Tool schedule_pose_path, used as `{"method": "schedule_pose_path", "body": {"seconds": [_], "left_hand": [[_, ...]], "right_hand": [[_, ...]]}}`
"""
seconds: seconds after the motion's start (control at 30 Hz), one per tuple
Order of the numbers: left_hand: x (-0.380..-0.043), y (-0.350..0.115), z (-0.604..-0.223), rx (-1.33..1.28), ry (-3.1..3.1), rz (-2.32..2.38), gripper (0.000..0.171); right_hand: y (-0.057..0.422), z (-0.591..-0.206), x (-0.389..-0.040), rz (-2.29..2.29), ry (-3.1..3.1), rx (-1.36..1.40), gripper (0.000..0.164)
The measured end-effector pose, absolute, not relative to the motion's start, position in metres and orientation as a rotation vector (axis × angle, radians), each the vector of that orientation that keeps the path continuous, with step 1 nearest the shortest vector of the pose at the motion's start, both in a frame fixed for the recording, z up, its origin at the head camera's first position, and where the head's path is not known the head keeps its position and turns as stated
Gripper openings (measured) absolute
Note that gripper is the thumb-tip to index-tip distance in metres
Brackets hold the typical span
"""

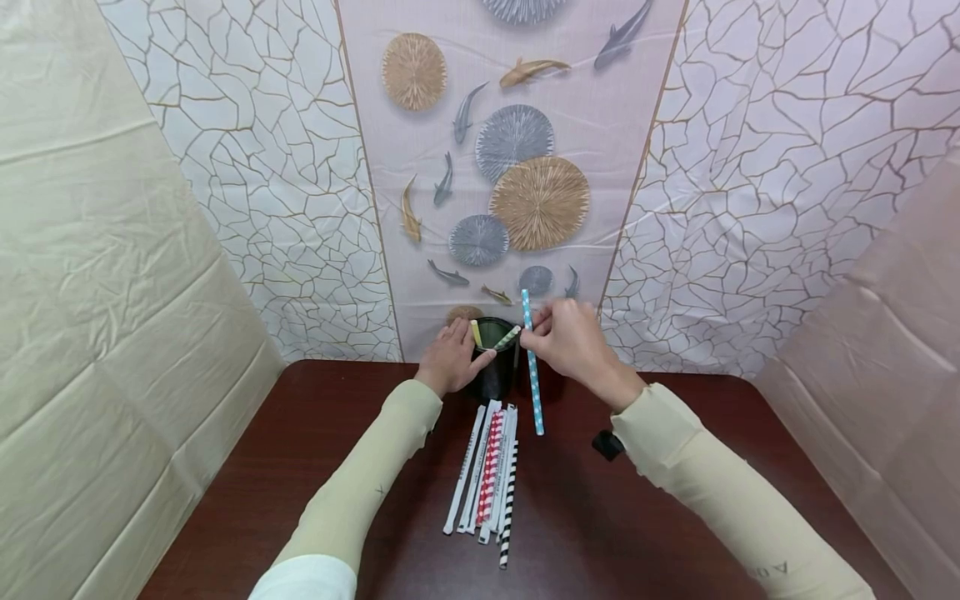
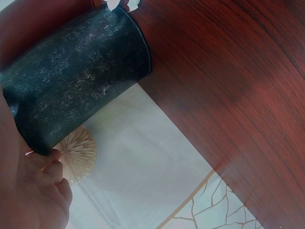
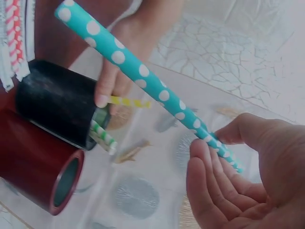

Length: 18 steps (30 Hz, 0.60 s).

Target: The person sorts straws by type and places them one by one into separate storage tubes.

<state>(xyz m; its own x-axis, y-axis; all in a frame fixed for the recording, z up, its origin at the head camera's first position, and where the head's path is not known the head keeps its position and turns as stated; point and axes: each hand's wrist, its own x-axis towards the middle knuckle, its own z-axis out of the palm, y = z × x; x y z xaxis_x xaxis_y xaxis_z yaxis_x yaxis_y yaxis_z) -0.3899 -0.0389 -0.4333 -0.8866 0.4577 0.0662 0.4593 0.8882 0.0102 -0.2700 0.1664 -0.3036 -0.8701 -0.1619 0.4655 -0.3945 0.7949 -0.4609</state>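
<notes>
Between thumb and fingers, my right hand [image 1: 573, 337] pinches a blue paper straw with white dots [image 1: 534, 392] near its upper end. The straw hangs in the air just right of a black cup [image 1: 492, 382]. My left hand [image 1: 450, 357] holds that cup at its rim, thumb on the near side and fingers at the left. Inside the cup lean a yellow-striped straw [image 3: 131, 102] and a green-striped straw [image 3: 103, 136]. In the right wrist view, a dark red cup [image 3: 38, 160] stands beside the black one.
In front of the cup lie several straws: paper-wrapped ones [image 1: 464, 471], red-and-white ones [image 1: 490, 471] and a black-and-white striped one [image 1: 509, 508]. A patterned cloth wall [image 1: 300, 208] rises at the back edge of the dark wooden table [image 1: 637, 517].
</notes>
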Motion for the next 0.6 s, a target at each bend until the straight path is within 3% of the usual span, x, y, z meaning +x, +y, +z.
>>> {"method": "schedule_pose_path", "body": {"seconds": [0.6], "left_hand": [[-0.392,-0.04,-0.434,-0.727,-2.993,0.014,0.087]], "right_hand": [[0.156,-0.272,-0.29,0.887,-2.198,0.44,0.017]]}}
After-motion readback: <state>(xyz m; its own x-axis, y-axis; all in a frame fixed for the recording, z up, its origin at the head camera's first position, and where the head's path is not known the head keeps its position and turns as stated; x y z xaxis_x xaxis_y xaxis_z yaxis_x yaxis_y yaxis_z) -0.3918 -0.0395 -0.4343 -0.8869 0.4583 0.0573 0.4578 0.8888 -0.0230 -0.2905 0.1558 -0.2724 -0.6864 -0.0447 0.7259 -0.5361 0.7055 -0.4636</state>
